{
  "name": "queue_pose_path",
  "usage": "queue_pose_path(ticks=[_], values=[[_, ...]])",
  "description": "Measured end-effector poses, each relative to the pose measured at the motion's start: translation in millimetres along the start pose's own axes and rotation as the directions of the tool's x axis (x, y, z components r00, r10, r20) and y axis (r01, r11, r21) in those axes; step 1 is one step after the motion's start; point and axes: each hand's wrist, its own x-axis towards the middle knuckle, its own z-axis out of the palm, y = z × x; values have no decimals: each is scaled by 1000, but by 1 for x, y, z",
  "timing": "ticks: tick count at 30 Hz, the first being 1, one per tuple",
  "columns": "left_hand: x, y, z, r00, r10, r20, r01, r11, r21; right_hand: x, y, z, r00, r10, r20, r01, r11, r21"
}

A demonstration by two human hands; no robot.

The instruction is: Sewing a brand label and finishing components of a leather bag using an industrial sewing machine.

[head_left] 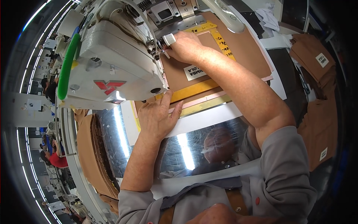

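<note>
A white sewing machine [113, 63] stands over a brown panel [176, 65] with a white printed label [194, 73] and a yellow template frame [199, 86]. My right hand [186, 47] is bent with curled fingers beside the white knurled knob [169, 40] and needle area; its fingertips are partly hidden, so what they hold is unclear. My left hand [156, 115] lies with fingers apart on the front left of the template, below the machine head. Pink and pale yellow strips [212, 100] show along the front edge, over a white sheet [201, 120].
Brown piece stacks lie at the right [309, 59] and left [89, 149]. A green-handled tool [68, 67] is on the machine's left. A shiny metal bed [182, 149] fills the front. Crumpled white material [266, 20] lies at back right. Other people [57, 158] sit at machines far left.
</note>
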Motion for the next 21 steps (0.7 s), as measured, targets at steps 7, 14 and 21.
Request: queue_pose_path(ticks=[7, 14, 21], values=[[0, -1, -12, 991, -75, 113, 85, 993, -84, -2, 0, 13, 984, -110, -143, 112, 994, 7], [-5, -60, -5, 940, -250, 230, 331, 831, -448, -10, 6, 5, 998, -66, -23, 65, 998, -15], [34, -173, 91, 992, -25, -127, -54, 814, -579, -4, -1, 8, 991, -103, -86, 111, 990, 84]])
